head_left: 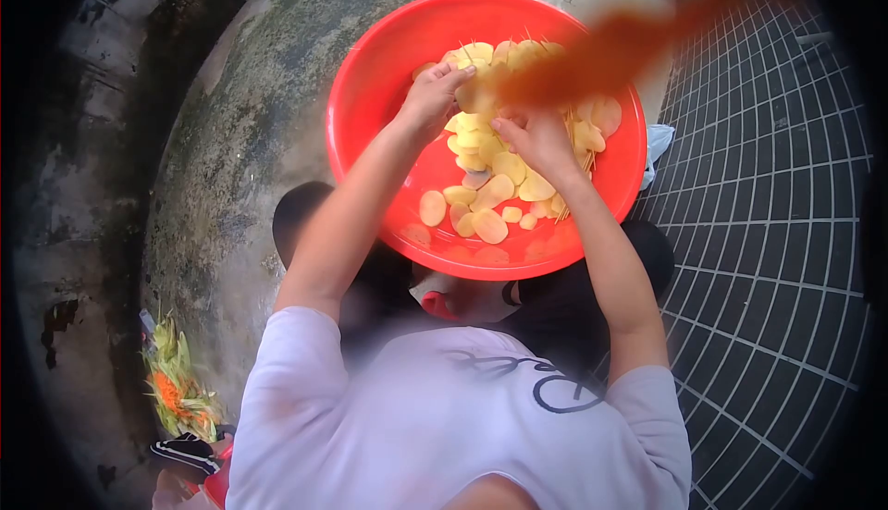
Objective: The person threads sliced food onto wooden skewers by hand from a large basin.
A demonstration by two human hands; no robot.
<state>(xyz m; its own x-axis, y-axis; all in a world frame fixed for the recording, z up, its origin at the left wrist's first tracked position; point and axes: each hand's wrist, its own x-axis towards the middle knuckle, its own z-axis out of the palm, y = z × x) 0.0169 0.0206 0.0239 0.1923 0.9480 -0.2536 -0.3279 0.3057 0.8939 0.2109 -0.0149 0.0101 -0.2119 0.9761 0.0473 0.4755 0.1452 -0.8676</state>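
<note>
Potato slices, to judge by their look, are lying in a red plastic basin; taking it as a dial with six nearest the sitter, loose rounds are spreading at six and a thicker, overlapping heap is running from the middle towards twelve. Thin sticks are poking out around twelve and four, probably keeping some slices bunched in rows. The basin is sitting at the knees, presumably so that both hands are reaching its contents easily; what is bearing its weight, I cannot tell. At ten, the left hand is pinching a yellowish slice between thumb and fingers, seemingly steadying it by its edge. At three, the right hand is curling over the heap, thumb pointing inwards; a blurred orange shape at two is covering its fingers, so I cannot tell its grip. Outside the rim at three, a whitish plastic bag is lying.
</note>
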